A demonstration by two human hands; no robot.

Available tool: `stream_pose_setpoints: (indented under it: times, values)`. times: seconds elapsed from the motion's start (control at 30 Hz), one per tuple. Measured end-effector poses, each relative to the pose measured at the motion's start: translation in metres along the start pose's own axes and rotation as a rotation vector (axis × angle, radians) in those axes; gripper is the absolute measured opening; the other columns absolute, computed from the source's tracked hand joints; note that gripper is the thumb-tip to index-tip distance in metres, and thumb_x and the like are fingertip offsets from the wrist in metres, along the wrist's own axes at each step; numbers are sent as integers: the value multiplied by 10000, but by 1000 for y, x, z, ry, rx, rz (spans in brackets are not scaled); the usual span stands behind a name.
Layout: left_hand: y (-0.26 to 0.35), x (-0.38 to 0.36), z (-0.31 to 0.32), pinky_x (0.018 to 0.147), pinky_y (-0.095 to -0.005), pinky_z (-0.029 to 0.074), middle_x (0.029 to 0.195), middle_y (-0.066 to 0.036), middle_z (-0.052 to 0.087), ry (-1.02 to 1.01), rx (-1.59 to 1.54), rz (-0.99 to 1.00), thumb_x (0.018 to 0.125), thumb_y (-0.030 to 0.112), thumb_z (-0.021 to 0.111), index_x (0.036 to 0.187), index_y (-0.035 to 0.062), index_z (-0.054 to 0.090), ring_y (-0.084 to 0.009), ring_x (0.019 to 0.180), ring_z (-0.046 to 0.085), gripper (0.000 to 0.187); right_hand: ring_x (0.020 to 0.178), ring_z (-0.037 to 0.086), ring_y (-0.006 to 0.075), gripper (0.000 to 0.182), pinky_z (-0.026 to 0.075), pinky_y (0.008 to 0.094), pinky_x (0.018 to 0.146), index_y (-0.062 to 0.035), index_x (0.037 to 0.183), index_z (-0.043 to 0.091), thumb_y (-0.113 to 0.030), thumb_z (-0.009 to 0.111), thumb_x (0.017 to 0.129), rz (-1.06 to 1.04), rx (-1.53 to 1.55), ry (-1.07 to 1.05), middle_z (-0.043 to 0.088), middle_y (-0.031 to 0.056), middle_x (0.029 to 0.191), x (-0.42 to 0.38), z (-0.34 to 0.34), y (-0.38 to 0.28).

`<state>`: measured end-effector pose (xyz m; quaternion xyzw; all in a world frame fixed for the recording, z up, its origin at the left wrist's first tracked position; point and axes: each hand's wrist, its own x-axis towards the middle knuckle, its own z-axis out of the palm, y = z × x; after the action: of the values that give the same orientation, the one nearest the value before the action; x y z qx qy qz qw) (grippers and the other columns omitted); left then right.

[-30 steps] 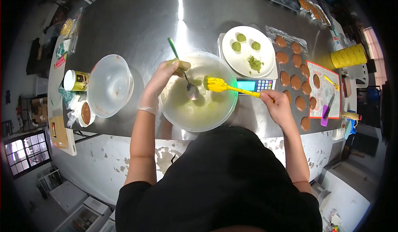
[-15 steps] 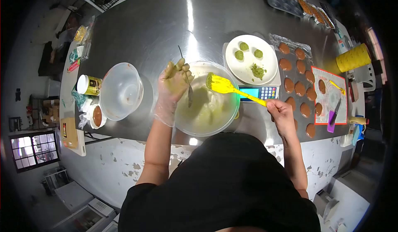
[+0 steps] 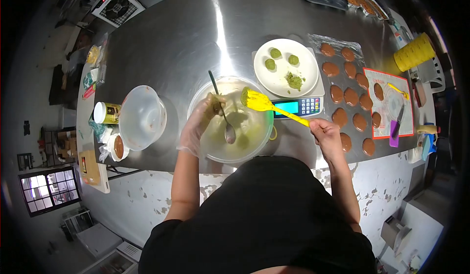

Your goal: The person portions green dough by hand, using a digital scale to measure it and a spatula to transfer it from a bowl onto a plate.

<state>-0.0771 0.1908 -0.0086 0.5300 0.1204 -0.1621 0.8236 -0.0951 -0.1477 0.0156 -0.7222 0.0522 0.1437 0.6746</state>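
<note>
My left hand [image 3: 201, 120], in a clear glove smeared with green, is closed on a dark-handled spoon [image 3: 229, 133] whose bowl points down over the mixing bowl. My right hand [image 3: 324, 133] grips the handle of a yellow spatula [image 3: 262, 101]; a lump of green dough [image 3: 244, 96] sticks to its tip. Both tools are above the clear mixing bowl [image 3: 208, 152], which has pale green residue inside. Just beyond the spatula, a white plate [image 3: 274, 80] rests on a digital scale [image 3: 319, 105]. It carries several green dough pieces: three balls [image 3: 275, 53] and a crumbly heap [image 3: 294, 80].
Right of the scale lie rows of brown discs [image 3: 350, 96] on plastic film. A red-edged mat [image 3: 404, 122] bears a purple-handled knife [image 3: 394, 133]. An empty clear bowl [image 3: 142, 117], a white-lidded jar [image 3: 106, 112] and a small brown-filled cup [image 3: 118, 147] stand left.
My left hand has turned and lowered, its fingers now closer around the spoon, which hangs lower over the bowl. The spatula stays nearly level over the bowl. The whole view has shifted slightly.
</note>
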Motion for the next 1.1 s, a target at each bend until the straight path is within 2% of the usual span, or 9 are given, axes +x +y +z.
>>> stream_pose_setpoints:
  times: [0.13, 0.27, 0.37, 0.47, 0.5, 0.6, 0.67, 0.93, 1.1]
  values:
    - [-16, 7, -6, 810, -293, 409, 964, -68, 587, -16, 404, -143, 920, 477, 403, 1031, 23, 614, -153, 822, 497, 512, 468, 312, 6, 209, 235, 184, 412, -5, 896, 641, -205, 579, 887, 7, -6, 7, 439, -72, 606, -1, -3, 5]
    - [-14, 3, 2, 854, -336, 412, 1013, -86, 593, 0, 379, -123, 925, 484, 383, 1104, -4, 574, -186, 887, 536, 554, 466, 314, 5, 197, 236, 183, 405, -14, 901, 647, -200, 586, 883, -16, -39, 24, 450, -69, 617, -3, -6, 7]
    - [-5, -7, 2, 906, -359, 412, 1188, -168, 512, 8, 287, -66, 928, 510, 325, 1251, -17, 449, -249, 1027, 528, 630, 521, 390, 23, 212, 311, 186, 460, -4, 906, 653, -206, 595, 878, 5, -95, 4, 498, -53, 648, -7, -9, 2]
    - [6, -19, 20, 1008, -435, 331, 1326, -261, 362, -150, -347, 65, 891, 586, 308, 1353, -26, 277, -349, 1188, 423, 768, 704, 493, 58, 179, 417, 218, 647, 26, 914, 648, -137, 583, 878, -72, -142, -51, 596, -15, 753, -8, -9, 5]
    - [7, -22, 25, 1061, -494, 228, 1384, -314, 223, -196, -432, 115, 857, 644, 300, 1388, -24, 172, -411, 1295, 256, 863, 702, 495, 61, 177, 419, 219, 644, 25, 914, 647, -136, 582, 878, -84, -153, -61, 596, -9, 747, -7, -8, 3]
    - [12, -26, 44, 1065, -521, 190, 1403, -315, 175, -257, -762, 129, 854, 651, 295, 1389, -28, 173, -427, 1313, 191, 873, 692, 499, 68, 177, 422, 223, 633, 25, 916, 644, -135, 582, 878, -161, -189, -78, 597, 9, 731, -4, -10, -6]
    - [12, -23, 50, 1066, -533, 170, 1421, -307, 117, -272, -849, 128, 783, 708, 378, 1398, -14, 148, -427, 1323, 156, 976, 682, 498, 73, 182, 421, 226, 624, 27, 917, 642, -141, 583, 877, -264, -215, -74, 597, 21, 722, 3, -16, -10]
    - [7, -13, 77, 1064, -551, 161, 1430, -284, 102, -339, -871, 128, 535, 749, 637, 1413, 40, 118, -419, 1325, 152, 1242, 644, 481, 88, 169, 409, 247, 594, 10, 916, 641, -145, 594, 866, -274, -367, -97, 568, 38, 661, 16, -25, -46]
    - [5, -8, 85, 1046, -594, 165, 1427, -296, 83, -336, -837, 154, 487, 706, 705, 1399, 9, 123, -440, 1321, 141, 1287, 626, 495, 112, 145, 412, 264, 589, -1, 903, 643, -131, 602, 853, -280, -401, -99, 572, 71, 658, 15, -21, -50]
